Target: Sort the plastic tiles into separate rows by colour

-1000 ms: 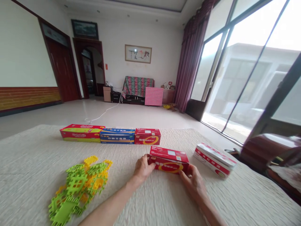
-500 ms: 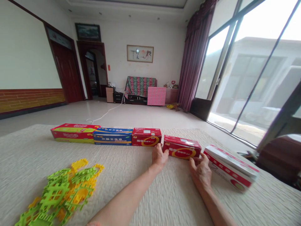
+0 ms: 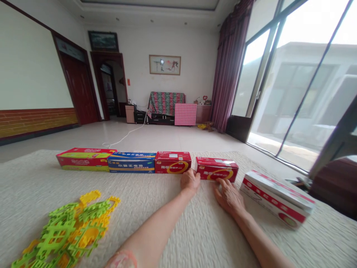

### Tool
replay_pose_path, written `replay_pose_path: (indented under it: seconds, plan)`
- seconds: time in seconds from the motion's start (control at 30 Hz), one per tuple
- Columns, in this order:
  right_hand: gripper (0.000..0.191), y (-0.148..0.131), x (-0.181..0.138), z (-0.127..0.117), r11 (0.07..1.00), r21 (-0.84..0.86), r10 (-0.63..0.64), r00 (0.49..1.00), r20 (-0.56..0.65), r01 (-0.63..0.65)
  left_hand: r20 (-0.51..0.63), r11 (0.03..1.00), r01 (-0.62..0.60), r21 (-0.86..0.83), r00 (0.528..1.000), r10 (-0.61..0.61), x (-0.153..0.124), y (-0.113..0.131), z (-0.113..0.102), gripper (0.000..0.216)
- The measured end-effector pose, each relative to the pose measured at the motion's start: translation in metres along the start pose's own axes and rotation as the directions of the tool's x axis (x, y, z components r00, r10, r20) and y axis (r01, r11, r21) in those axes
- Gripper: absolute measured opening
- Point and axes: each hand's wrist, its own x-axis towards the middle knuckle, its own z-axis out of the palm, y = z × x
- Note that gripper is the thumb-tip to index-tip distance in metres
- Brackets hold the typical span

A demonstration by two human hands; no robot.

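Red box [image 3: 216, 168] just beyond both hands, left hand [image 3: 190, 181] at its left end, right hand [image 3: 229, 195] at its front face, whether either grasps it cannot be told, second red box [image 3: 173, 158] left of them, white-and-red box [image 3: 275, 199] to their right

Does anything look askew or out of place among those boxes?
Yes: the white-and-red box sits askew, its right end nearer the camera than its left. A gap also separates the right red box from the left red box.
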Motion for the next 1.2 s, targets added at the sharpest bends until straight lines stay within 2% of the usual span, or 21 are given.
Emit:
replay_pose_path:
  seconds: [0.17, 0.27, 0.37, 0.47, 0.53, 0.6, 0.63, 0.73, 0.8, 0.87, 1.03, 1.13, 1.2]
  plan:
    - [0.044, 0.007, 0.02, 0.009, 0.998, -0.053, -0.018, 0.999, -0.033, 0.016, 0.028, 0.994, -0.001, 0.107, 1.0, -0.002, 0.012, 0.006, 0.008, 0.029]
    - [0.044, 0.013, 0.024, 0.011, 0.999, -0.03, -0.025, 0.999, -0.035, 0.024, 0.027, 0.985, -0.083, 0.149, 0.996, 0.08, 0.009, 0.001, 0.001, 0.028]
    - [0.038, 0.014, 0.02, 0.01, 0.998, 0.056, -0.031, 0.995, -0.093, 0.036, -0.069, 0.948, -0.25, 0.2, 0.961, 0.268, 0.004, -0.014, -0.029, 0.028]
    - [0.033, -0.004, 0.017, 0.007, 0.955, 0.206, -0.16, 0.956, -0.245, 0.213, -0.186, 0.86, -0.404, 0.311, 0.862, 0.472, 0.004, -0.037, -0.071, 0.025]
    - [0.033, -0.029, 0.021, 0.007, 0.898, 0.271, -0.257, 0.913, -0.316, 0.347, -0.171, 0.772, -0.48, 0.417, 0.793, 0.585, 0.009, -0.05, -0.096, 0.027]
    - [0.037, -0.061, 0.031, 0.009, 0.872, 0.308, -0.295, 0.91, -0.291, 0.382, -0.121, 0.703, -0.497, 0.509, 0.767, 0.63, 0.017, -0.059, -0.112, 0.033]
    - [0.04, -0.076, 0.038, 0.01, 0.88, 0.318, -0.278, 0.926, -0.257, 0.353, -0.096, 0.685, -0.488, 0.542, 0.773, 0.627, 0.022, -0.061, -0.116, 0.037]
    - [0.055, -0.112, 0.056, 0.019, 0.93, 0.338, -0.097, 0.984, -0.152, 0.144, -0.016, 0.684, -0.439, 0.582, 0.835, 0.55, 0.035, -0.063, -0.116, 0.049]
    - [0.062, -0.125, 0.062, 0.025, 0.928, 0.372, 0.0, 0.997, -0.081, 0.03, 0.038, 0.694, -0.421, 0.584, 0.868, 0.494, 0.041, -0.063, -0.112, 0.049]
    - [0.062, -0.129, 0.063, 0.029, 0.907, 0.421, 0.027, 0.999, -0.03, -0.011, 0.068, 0.699, -0.416, 0.582, 0.881, 0.468, 0.044, -0.063, -0.109, 0.042]
    - [0.059, -0.126, 0.043, 0.024, 0.899, 0.436, 0.092, 0.992, -0.091, -0.043, 0.088, 0.716, -0.452, 0.532, 0.87, 0.485, 0.035, -0.061, -0.11, 0.03]
    - [0.059, -0.122, 0.023, 0.012, 0.903, 0.419, 0.17, 0.976, -0.135, -0.099, 0.117, 0.718, -0.491, 0.494, 0.856, 0.504, 0.016, -0.052, -0.115, 0.026]
    - [0.058, -0.12, 0.006, 0.004, 0.89, 0.447, 0.175, 0.973, -0.148, -0.092, 0.13, 0.722, -0.501, 0.477, 0.853, 0.506, -0.003, -0.045, -0.121, 0.023]
